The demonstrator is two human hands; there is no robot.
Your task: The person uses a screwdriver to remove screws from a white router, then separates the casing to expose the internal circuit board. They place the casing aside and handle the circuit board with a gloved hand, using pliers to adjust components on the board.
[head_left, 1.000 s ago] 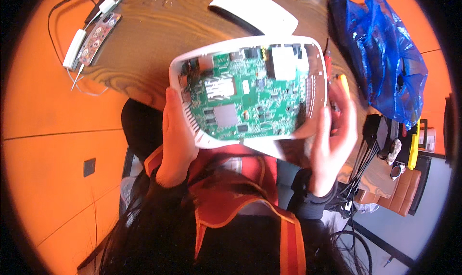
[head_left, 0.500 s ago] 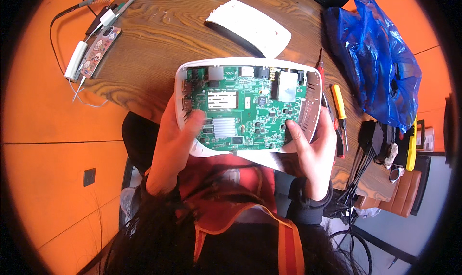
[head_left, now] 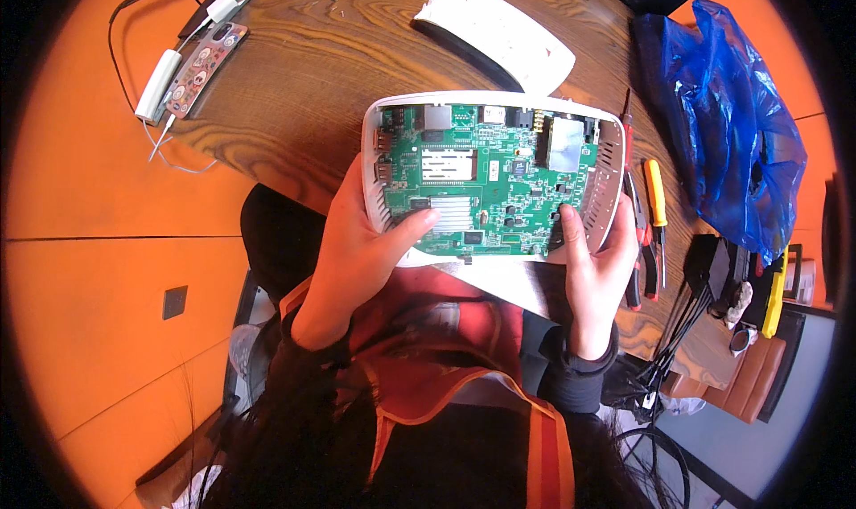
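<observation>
Between my two hands is an opened white set-top box [head_left: 499,188], its green circuit board facing up. My left hand [head_left: 357,242] grips the left side, the thumb lying on the board by a ribbed silver heatsink [head_left: 450,214]. At the right side, my right hand [head_left: 597,259] holds the casing near its vent slots, thumb resting at the board's lower right; the fingers of both hands are hidden under the casing. Beyond the box, a white cover [head_left: 504,36] lies on the wooden table [head_left: 303,72].
On the right are a yellow-handled screwdriver [head_left: 655,192], red-handled tools [head_left: 649,273], a blue plastic bag [head_left: 722,126] and black cables [head_left: 669,322]. A phone in a patterned case [head_left: 205,70] lies at the left table edge, with a white power bank [head_left: 158,86] and cords beside it.
The left thumb has shifted inward, to the heatsink's edge. The box appears slightly higher and further right, while the whole view has shifted too.
</observation>
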